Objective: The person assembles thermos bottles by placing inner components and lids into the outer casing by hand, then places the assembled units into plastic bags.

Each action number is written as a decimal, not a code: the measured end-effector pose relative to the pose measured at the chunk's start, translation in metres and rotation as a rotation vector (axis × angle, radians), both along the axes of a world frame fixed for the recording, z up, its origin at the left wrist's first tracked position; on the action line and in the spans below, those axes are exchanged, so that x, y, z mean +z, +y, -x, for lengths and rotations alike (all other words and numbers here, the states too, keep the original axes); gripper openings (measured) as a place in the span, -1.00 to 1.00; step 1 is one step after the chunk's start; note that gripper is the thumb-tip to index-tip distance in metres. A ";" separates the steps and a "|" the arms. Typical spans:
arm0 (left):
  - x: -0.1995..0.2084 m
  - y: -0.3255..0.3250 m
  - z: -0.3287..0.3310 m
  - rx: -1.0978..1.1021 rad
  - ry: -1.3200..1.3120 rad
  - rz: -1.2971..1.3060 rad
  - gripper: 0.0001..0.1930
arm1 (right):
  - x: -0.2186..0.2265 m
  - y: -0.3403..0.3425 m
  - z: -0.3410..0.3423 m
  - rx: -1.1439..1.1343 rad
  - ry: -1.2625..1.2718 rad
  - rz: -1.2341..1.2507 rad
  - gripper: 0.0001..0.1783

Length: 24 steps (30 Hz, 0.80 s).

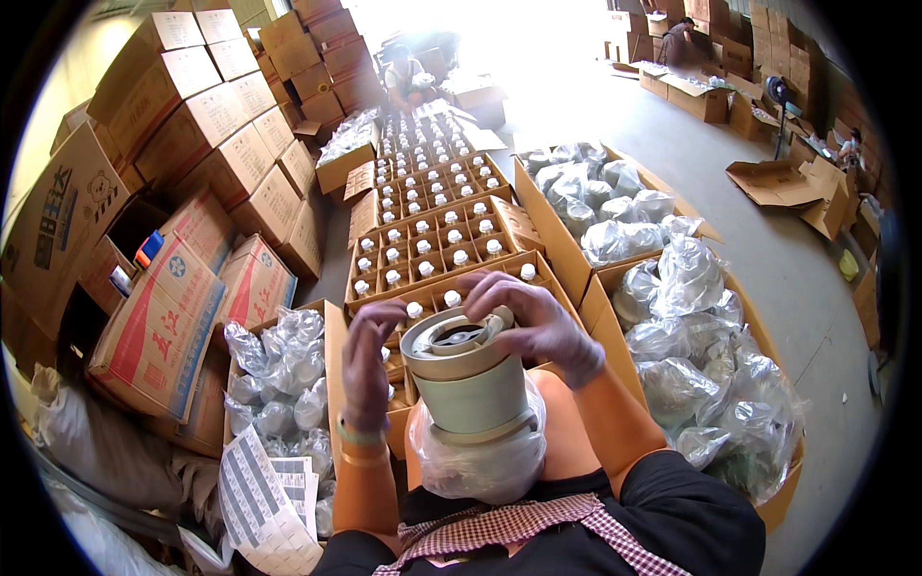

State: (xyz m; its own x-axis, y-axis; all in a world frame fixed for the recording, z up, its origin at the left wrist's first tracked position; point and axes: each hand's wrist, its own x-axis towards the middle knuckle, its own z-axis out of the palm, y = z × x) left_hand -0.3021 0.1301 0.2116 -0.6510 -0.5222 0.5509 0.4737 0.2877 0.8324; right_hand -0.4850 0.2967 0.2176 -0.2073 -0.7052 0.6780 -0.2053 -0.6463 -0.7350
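A pale green and cream cylindrical appliance body (pixel 473 396) stands upright between my thighs. Its round top has a dark opening, and a clear plastic bag (pixel 477 463) is bunched around its lower part. My gloved right hand (pixel 543 322) curves over the right side of the top rim, thumb and fingers closed on it. To the left of the rim, my gloved left hand (pixel 370 360) is raised with bent, parted fingers, apart from the body and slightly blurred. Just beyond is a divided carton (pixel 549 278) with white-capped items in its cells.
More divided cartons (pixel 437 230) run away ahead. Open boxes of plastic-wrapped parts stand at right (pixel 586 317) and left (pixel 333 365). Printed sheets (pixel 264 499) lie at lower left. Stacked cartons (pixel 221 125) rise on the left. A person (pixel 408 77) is at the far end.
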 end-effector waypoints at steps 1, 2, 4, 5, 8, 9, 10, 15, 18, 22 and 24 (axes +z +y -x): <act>0.010 0.021 -0.002 0.024 -0.062 0.314 -0.52 | -0.020 -0.005 0.020 0.128 -0.080 -0.010 -0.75; 0.009 0.036 0.002 0.049 -0.122 0.616 -0.52 | -0.037 -0.009 0.034 0.255 -0.162 -0.031 -0.81; -0.021 0.019 0.006 0.136 -0.100 0.384 -0.57 | -0.043 -0.014 0.003 -0.012 -0.151 -0.080 -0.82; -0.034 -0.004 0.014 -0.084 0.069 0.138 -0.61 | -0.033 -0.016 -0.035 -0.372 -0.053 -0.056 -0.78; -0.079 -0.052 0.040 -0.538 0.199 -0.236 -0.57 | -0.001 -0.020 -0.105 -1.049 0.481 0.041 -0.84; -0.084 -0.070 0.047 -0.643 0.203 -0.279 -0.54 | -0.003 -0.023 -0.094 -0.928 0.481 0.005 -0.86; -0.088 -0.078 0.046 -0.634 0.146 -0.251 -0.52 | -0.014 -0.025 -0.074 -0.814 0.484 -0.029 -0.86; 0.000 -0.066 0.026 -0.448 -0.478 0.073 -0.58 | -0.032 -0.006 -0.052 -0.548 -0.009 0.170 -0.80; 0.061 -0.053 0.031 -0.605 -0.566 0.690 -0.63 | -0.023 0.015 -0.066 -0.572 0.193 0.193 -0.83; 0.091 -0.036 0.046 -0.646 -0.657 1.242 -0.60 | -0.021 0.023 -0.061 -0.443 0.172 0.178 -0.84; 0.091 -0.026 0.048 -0.624 -0.589 1.505 -0.63 | -0.021 0.027 -0.066 -0.432 0.172 0.174 -0.84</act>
